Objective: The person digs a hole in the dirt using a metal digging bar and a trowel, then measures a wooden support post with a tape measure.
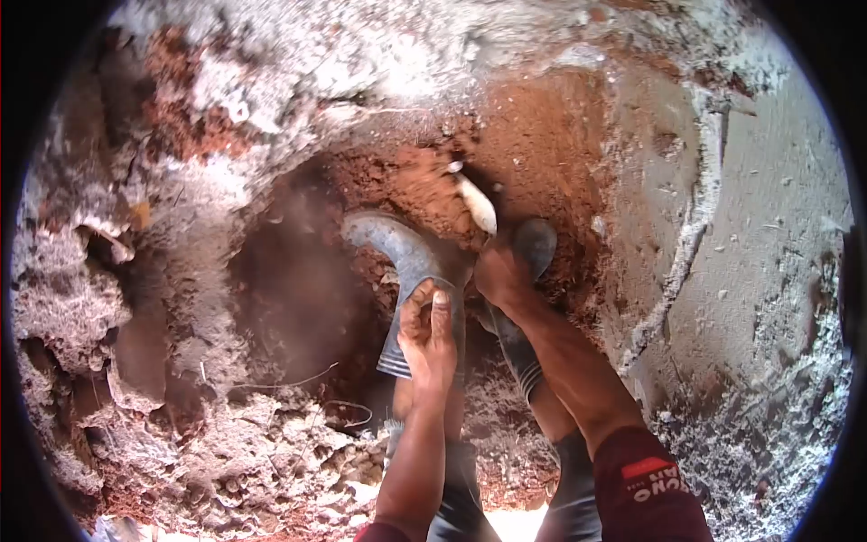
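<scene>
My right hand (502,276) is closed round the end of a small trowel-like tool (476,204), whose pale, narrow blade points up and away from me. The grip is hidden inside the fist. Reddish soil (415,185) beside the blade is blurred. Nearer to me, my left hand (428,332) hovers in front of a grey rubber boot (394,239), palm turned up. Its fingers curl loosely, the thumb apart from them, and nothing shows in it. A second rubber boot (535,246) stands just past my right wrist.
Rough whitish rubble (307,434) lies at the left and front. A dark hollow (302,271) opens left of the boots. On the right rises a grey plastered wall (786,208) with a pale ridge (700,212) running down it. Thin wires (348,411) stick out of the rubble.
</scene>
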### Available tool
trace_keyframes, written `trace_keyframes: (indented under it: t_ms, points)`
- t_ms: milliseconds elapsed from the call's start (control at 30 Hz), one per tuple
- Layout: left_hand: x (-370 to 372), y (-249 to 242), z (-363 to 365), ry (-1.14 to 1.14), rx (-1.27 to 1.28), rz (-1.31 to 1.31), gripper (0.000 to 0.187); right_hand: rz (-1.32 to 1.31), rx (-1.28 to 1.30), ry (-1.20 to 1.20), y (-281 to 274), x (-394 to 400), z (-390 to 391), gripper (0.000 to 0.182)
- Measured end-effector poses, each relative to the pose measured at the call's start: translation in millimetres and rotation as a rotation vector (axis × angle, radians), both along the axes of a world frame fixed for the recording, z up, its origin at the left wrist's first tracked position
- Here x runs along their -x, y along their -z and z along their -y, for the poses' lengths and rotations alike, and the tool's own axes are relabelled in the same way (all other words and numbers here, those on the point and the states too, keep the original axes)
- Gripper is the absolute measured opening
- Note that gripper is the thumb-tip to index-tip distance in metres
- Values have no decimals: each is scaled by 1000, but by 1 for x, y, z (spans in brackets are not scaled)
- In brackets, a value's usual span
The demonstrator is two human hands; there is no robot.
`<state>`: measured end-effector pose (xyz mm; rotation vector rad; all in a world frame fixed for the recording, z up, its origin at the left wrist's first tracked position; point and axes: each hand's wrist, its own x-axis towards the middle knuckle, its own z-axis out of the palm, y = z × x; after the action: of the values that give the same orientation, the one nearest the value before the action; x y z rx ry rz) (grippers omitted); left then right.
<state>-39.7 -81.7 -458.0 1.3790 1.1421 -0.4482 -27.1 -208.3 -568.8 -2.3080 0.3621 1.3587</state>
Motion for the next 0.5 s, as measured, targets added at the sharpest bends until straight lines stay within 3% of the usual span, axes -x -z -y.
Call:
trace_keyframes:
  t_ms: [67, 167, 200, 267, 333, 367, 400, 433, 500]
  points:
    - [-2, 2, -2, 33, 9, -55, 47, 33, -40, -51, -19, -14, 20, 21]
    - [-7, 0, -2, 53, -25, -31, 47, 234, 403, 238, 6, -24, 39, 23]
    - [-6, 2, -2, 57, -31, -29, 47, 94, 376, 99, 27, -20, 55, 26]
    - [-2, 5, -2, 59, -47, -9, 34, 88, 273, 357, 41, -30, 23, 22]
    - [-9, 2, -2, 113, -73, -68, 35, 27, 200, 510, 25, -45, -10, 21]
    - [-10, 0, 0, 83, -40, -77, 35, 124, 191, 399, 62, -11, -9, 16]
    - [-11, -2, 2, 55, -6, -88, 34, 122, 200, 400, 53, -4, -4, 16]
    - [-10, 0, 4, 60, -27, -63, 33, 86, 139, 73, 40, 4, 1, 15]
    - [-10, 3, 3, 76, -27, -42, 32, 96, -2, -61, 9, 7, 13, 19]
